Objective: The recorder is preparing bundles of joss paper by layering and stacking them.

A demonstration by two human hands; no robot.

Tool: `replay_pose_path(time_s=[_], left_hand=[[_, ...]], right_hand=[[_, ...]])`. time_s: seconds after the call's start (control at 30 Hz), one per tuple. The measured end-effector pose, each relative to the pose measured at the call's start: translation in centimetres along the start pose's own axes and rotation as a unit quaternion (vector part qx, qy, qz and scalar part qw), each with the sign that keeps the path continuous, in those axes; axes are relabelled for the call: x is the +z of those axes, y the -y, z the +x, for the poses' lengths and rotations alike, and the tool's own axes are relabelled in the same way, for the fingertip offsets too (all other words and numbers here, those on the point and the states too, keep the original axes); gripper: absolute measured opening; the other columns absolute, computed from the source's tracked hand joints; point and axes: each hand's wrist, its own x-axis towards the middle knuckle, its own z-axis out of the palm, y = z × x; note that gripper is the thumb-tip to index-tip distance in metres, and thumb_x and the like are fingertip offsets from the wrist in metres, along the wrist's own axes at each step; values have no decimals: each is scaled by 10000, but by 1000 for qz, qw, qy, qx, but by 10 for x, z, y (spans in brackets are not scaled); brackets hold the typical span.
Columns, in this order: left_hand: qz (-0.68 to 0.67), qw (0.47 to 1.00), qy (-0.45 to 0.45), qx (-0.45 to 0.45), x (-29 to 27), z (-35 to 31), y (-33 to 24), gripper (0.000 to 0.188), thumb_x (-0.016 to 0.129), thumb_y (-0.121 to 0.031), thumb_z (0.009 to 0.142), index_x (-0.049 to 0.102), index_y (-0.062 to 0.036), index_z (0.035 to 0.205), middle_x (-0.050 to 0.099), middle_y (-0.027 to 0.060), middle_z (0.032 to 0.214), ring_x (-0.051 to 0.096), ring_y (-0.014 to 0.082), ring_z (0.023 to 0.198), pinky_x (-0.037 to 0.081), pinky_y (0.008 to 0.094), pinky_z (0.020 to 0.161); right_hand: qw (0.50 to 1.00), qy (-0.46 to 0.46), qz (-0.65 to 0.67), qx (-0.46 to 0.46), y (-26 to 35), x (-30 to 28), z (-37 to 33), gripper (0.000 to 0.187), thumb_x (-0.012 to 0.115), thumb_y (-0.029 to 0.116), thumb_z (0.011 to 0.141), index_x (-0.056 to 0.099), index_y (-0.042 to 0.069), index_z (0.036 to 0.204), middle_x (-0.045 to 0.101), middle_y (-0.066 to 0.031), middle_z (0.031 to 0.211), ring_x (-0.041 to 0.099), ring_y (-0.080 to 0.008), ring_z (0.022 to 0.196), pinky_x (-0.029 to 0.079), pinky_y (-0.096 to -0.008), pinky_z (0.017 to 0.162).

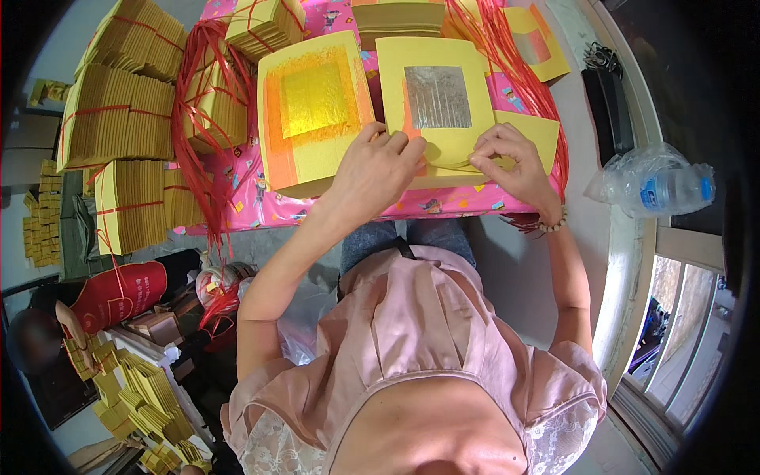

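Two piles of yellow joss paper lie side by side at the near edge of the table. The left pile (317, 99) shows a gold foil square on an orange patch. The right pile (438, 95) shows a silver foil square. My left hand (378, 165) lies between the piles, its fingers curled on the near left edge of the silver-square paper. My right hand (511, 161) pinches the near right edge of that paper between thumb and fingers, where the sheets lift and bend slightly. Another yellow sheet (534, 136) sticks out under my right hand.
Tied yellow paper bundles (119, 127) stand at the left. Red plastic ties (202, 119) hang over the pink patterned tablecloth (293, 207). A plastic bottle (673, 190) in a clear bag stands at right. Another person's arm (73, 326) is at lower left, near more yellow bundles (150, 396).
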Motion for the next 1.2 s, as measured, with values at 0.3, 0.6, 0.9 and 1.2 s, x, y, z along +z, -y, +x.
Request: replay_pose_path(time_s=[0.3,0.6,0.9,1.2], left_hand=[[60,998,28,8,0,5,6,130,592,-81,790,559,-55,913,611,100,791,641,278,763,461,364,801],[-102,993,-29,-54,-21,22,18,462,684,-98,824,541,-56,1261,606,167,1173,597,328,1065,452,433,904],[-8,999,-7,30,-14,48,17,723,702,-283,858,377,-82,1472,395,223,1452,381,409,1351,333,500,1112],[67,997,14,21,28,64,48,824,624,-538,871,364,-41,1476,348,243,1500,347,410,1370,287,509,1138]], right_hand=[[953,-70,-258,-141,23,5,-3,197,765,156,811,701,58,969,654,-103,870,626,-280,815,487,-369,738],[990,-23,-120,-70,8,-26,52,152,660,127,915,669,-13,974,649,-112,826,630,-230,731,476,-322,658],[997,16,-62,47,-36,-49,141,225,612,185,971,637,-36,1005,631,-64,814,550,-94,743,465,-275,698],[983,20,-180,-18,-86,-34,182,238,608,198,959,656,-33,985,668,-148,926,644,-269,890,501,-375,800]])
